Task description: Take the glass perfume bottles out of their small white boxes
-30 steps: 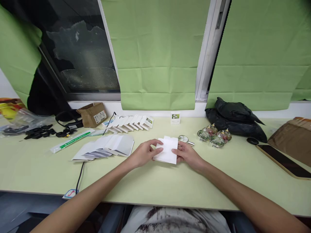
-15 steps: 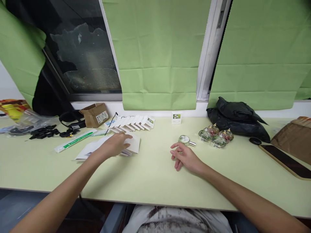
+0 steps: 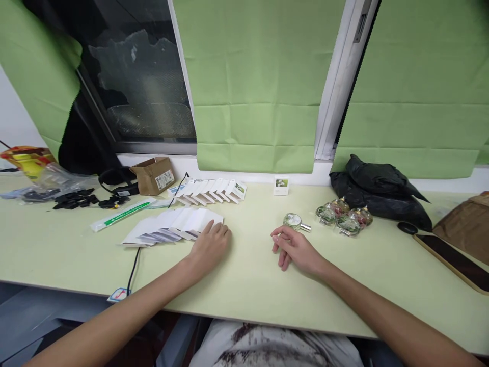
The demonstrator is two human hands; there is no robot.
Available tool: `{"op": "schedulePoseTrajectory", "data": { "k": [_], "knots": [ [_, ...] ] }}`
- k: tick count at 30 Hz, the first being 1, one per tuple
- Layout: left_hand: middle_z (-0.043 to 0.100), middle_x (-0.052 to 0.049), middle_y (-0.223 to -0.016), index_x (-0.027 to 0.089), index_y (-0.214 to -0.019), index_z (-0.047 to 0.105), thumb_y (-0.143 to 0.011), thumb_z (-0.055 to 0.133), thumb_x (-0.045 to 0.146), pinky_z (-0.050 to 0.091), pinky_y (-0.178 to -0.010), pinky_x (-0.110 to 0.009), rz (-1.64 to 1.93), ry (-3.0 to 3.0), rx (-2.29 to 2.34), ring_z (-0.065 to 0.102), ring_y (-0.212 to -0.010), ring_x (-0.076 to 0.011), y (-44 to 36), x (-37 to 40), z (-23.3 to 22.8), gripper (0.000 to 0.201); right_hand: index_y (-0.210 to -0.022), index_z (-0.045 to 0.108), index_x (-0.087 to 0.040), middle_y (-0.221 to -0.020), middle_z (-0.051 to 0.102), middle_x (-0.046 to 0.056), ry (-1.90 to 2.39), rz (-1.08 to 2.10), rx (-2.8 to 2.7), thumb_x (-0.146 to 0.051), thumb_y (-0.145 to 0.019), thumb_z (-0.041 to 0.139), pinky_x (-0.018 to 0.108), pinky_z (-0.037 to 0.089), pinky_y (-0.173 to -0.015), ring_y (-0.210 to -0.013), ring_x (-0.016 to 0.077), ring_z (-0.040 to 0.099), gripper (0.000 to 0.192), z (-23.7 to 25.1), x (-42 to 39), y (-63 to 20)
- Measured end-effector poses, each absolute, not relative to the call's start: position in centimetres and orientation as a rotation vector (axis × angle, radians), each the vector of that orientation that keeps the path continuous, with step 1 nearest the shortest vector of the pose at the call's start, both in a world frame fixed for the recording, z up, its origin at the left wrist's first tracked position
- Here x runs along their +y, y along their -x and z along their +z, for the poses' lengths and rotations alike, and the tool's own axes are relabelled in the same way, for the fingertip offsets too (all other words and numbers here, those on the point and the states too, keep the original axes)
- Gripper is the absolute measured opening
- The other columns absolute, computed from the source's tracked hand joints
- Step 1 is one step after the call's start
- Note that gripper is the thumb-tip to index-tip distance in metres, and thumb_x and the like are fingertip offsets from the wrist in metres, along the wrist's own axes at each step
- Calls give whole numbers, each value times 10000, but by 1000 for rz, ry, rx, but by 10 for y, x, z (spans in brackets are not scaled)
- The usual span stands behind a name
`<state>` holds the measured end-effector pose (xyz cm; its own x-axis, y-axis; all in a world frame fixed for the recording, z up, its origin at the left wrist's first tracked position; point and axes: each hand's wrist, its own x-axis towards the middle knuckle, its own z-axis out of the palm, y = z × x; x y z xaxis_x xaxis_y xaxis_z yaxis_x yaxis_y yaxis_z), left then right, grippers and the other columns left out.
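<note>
My left hand (image 3: pixel 212 245) rests at the right end of a fanned row of flat white paper boxes (image 3: pixel 164 226). Its fingers lie against the nearest one, with the thumb out of sight. My right hand (image 3: pixel 300 250) is held over the table (image 3: pixel 252 285), its fingers loosely bent and apart, holding nothing. Just beyond it lies a round glass bottle with a silver cap (image 3: pixel 293 220), which looks like perfume. Behind the flat boxes stands a row of small white boxes (image 3: pixel 208 190), leaning on one another. A single white box with a flower picture (image 3: pixel 281 186) stands upright farther right.
Several round bottles (image 3: pixel 343 216) sit to the right, before black plastic bags (image 3: pixel 376 188). A phone (image 3: pixel 454 260) and brown paper package (image 3: pixel 468 224) lie at far right. Leftward are a cardboard box (image 3: pixel 154 176), green-white packet (image 3: pixel 122 215), black parts (image 3: pixel 76 199) and cable (image 3: pixel 133 267).
My left hand has moved right and nearer to me, from on top of the flat boxes to their right end. These now lie more evenly fanned. My right hand has barely moved.
</note>
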<state>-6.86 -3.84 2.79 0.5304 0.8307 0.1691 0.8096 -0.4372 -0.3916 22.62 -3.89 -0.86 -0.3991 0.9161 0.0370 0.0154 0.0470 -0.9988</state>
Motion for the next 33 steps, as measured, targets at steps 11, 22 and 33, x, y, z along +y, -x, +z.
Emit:
{"op": "schedulePoseTrajectory", "data": {
  "k": [11,22,33],
  "knots": [
    [731,-197,-1118,120,-1060,765,-863,461,-56,340,-1166,-523,34,2298,-1380,660,-1124,-347,92,-37,37,402,-1107,654,-259,-852,680,12,1129,947,-1790,-573,-1002,535,300,517,-534,-586,155,620,352,-3,-33,-237],
    [638,-121,-1395,216,-1458,515,-1056,438,283,463,-1051,-465,-626,2831,-1356,603,-1260,-314,15,-16,36,415,-1296,585,-135,-1232,620,205,1662,-258,-2004,-354,-981,578,464,418,-984,-1155,367,525,384,-15,0,-280],
    [520,-131,-1567,230,-1577,397,-934,680,439,399,-1147,-494,-829,3187,-1248,489,-1419,-362,-68,50,6,732,-1247,564,-169,-1185,668,140,1639,-105,-2021,-202,-1036,467,417,406,-939,-1065,311,553,235,-9,0,-284]
  ]
}}
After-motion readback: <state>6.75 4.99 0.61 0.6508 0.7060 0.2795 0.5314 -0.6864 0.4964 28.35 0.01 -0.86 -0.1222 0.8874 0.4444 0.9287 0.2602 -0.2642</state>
